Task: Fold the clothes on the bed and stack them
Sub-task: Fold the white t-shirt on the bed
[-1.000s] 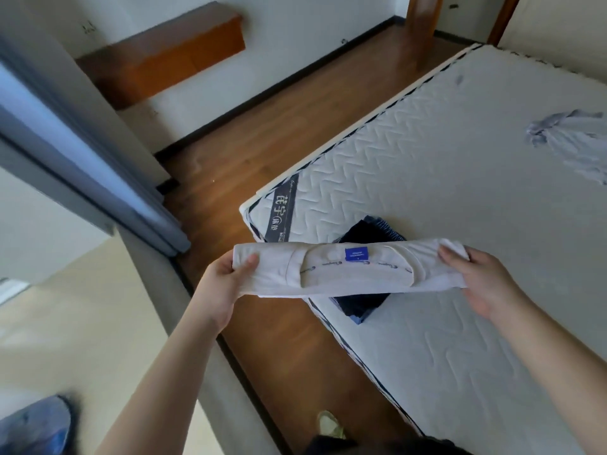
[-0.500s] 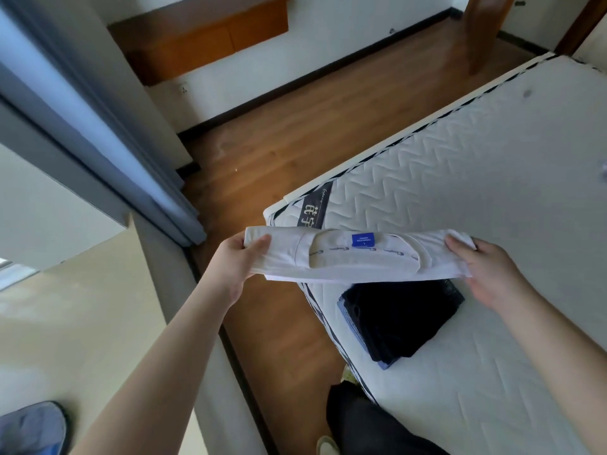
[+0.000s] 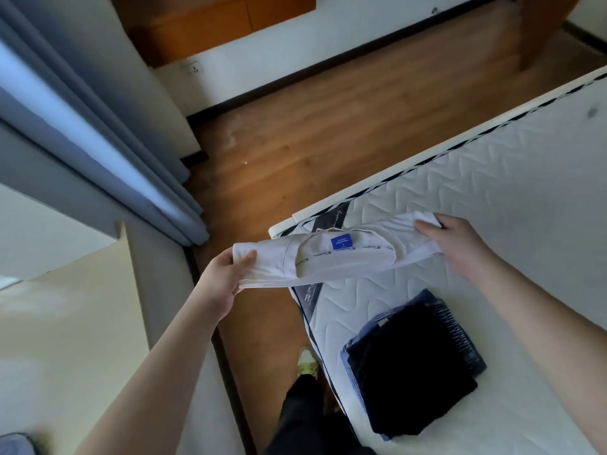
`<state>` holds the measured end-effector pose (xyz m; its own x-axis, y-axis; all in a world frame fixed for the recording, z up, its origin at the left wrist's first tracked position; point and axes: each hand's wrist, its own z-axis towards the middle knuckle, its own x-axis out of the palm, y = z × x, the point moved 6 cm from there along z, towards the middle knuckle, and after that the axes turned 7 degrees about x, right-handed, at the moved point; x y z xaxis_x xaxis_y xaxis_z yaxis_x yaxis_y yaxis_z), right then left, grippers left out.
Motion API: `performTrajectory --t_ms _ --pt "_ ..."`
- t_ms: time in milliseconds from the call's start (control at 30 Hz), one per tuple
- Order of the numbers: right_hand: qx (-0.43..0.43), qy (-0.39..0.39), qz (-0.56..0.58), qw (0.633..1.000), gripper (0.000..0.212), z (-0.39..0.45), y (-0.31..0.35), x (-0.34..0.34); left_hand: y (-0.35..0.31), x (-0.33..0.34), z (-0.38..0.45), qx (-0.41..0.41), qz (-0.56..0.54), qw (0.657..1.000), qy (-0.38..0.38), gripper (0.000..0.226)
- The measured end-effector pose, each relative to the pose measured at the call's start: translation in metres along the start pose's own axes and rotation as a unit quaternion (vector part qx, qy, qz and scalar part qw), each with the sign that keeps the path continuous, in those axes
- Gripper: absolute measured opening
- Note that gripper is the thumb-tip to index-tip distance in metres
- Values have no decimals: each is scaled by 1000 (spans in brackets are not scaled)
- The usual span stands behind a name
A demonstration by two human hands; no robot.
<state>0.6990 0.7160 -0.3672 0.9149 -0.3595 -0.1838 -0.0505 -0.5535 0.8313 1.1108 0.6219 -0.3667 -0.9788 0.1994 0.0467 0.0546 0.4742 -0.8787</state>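
A folded white shirt (image 3: 348,257) with a blue neck label hangs stretched between my hands above the mattress corner. My left hand (image 3: 223,277) grips its left end, out past the bed edge over the floor. My right hand (image 3: 456,244) holds its right end over the mattress. Nearer to me, a stack of folded dark clothes (image 3: 414,366) lies on the white quilted mattress (image 3: 509,198) close to its left edge, black on top of blue. The white shirt is beyond the stack, not touching it.
Wooden floor (image 3: 322,126) lies left of the bed. Grey curtains (image 3: 92,126) hang at the left and a wooden cabinet (image 3: 210,24) stands by the far wall. My dark trouser leg and shoe (image 3: 307,362) are beside the bed edge.
The view has tilted down, so the dark stack now shows nearer to me and fully uncovered. The white shirt has tilted, its right end farther over the mattress; both hands still hold it.
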Motion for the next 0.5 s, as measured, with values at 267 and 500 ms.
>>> performTrajectory --t_ms 267,500 --pt "43 -13 -11 999 15 101 51 46 -34 -11 96 0 -21 999 -32 23" --pt "32 -3 -38 999 19 159 66 54 -23 -12 139 35 -46 997 -52 24"
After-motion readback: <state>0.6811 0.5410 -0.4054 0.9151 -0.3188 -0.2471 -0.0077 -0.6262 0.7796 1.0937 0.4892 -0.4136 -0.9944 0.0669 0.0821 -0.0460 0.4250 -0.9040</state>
